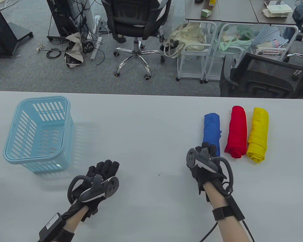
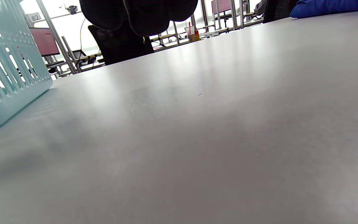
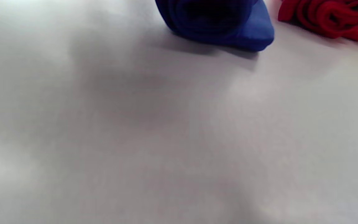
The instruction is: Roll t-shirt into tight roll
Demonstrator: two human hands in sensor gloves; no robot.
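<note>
Three rolled t-shirts lie side by side on the right of the white table: the blue roll, the red roll and the yellow roll. The blue one looks tight, its spiral end facing the person. The right hand hovers at that near end; whether its fingers grip, I cannot tell. The left hand lies relaxed, holding nothing, near a pale blue basket.

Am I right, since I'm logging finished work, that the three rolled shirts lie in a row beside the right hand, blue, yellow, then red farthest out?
Not quite: the order is off. The table view shows the blue roll nearest the right hand, the red roll in the middle and the yellow roll farthest out.
</note>
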